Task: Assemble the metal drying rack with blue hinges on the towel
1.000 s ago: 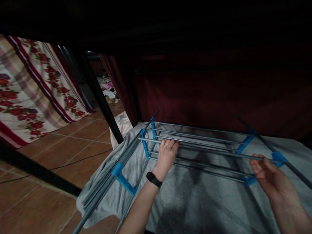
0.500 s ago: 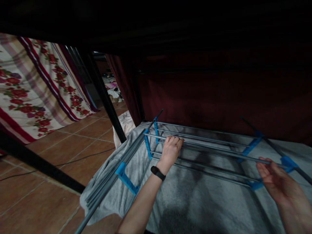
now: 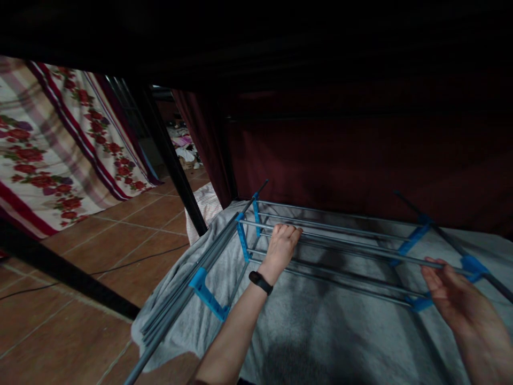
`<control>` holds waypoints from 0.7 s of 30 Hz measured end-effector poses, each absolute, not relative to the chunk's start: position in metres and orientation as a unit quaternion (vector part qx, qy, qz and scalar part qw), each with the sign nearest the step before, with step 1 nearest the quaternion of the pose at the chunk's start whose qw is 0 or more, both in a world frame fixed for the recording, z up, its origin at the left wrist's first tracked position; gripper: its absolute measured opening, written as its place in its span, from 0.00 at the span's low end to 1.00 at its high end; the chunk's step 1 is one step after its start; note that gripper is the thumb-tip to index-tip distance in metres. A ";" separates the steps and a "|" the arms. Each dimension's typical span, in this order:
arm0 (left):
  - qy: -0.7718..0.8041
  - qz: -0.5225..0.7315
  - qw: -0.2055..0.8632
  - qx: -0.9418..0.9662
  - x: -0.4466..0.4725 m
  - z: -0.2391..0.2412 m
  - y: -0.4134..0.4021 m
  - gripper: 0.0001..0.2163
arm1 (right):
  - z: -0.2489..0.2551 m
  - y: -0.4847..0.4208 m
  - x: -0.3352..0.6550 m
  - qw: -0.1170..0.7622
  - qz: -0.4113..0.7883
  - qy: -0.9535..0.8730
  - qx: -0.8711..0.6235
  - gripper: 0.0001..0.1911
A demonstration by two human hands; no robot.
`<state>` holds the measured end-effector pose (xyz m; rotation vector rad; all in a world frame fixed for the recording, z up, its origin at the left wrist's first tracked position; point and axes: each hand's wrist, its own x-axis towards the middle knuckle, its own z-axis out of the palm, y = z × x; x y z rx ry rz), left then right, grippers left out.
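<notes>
Grey metal rack with blue plastic joints [image 3: 336, 243] is gripped on a rail by left hand [image 3: 280, 248]; right hand [image 3: 452, 294] is held open beside its far rail end.

View swings slightly left since a second ago: rack [image 3: 344, 243], left hand [image 3: 280, 248], right hand [image 3: 452, 297] now farther right in frame; right hand slightly lower.

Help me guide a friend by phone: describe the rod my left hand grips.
A rack of grey metal rods and blue brackets lies on the grey blanket. The left hand curls over one rod beside the left brackets; raised above the lower rods, it reaches the right hand.
</notes>
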<state>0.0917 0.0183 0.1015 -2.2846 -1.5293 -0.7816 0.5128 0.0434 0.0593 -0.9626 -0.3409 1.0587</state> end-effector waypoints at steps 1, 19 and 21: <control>-0.529 -0.270 0.140 -0.792 0.091 0.101 0.018 0.21 | 0.059 0.043 0.513 0.741 0.483 -0.155 -0.440 0.07; -0.523 -0.270 0.138 -0.796 0.086 0.090 0.020 0.21 | 0.078 0.034 0.498 0.733 0.480 -0.145 -0.460 0.07; -0.520 -0.270 0.135 -0.799 0.085 0.089 0.020 0.22 | 0.074 0.035 0.500 0.732 0.481 -0.149 -0.459 0.06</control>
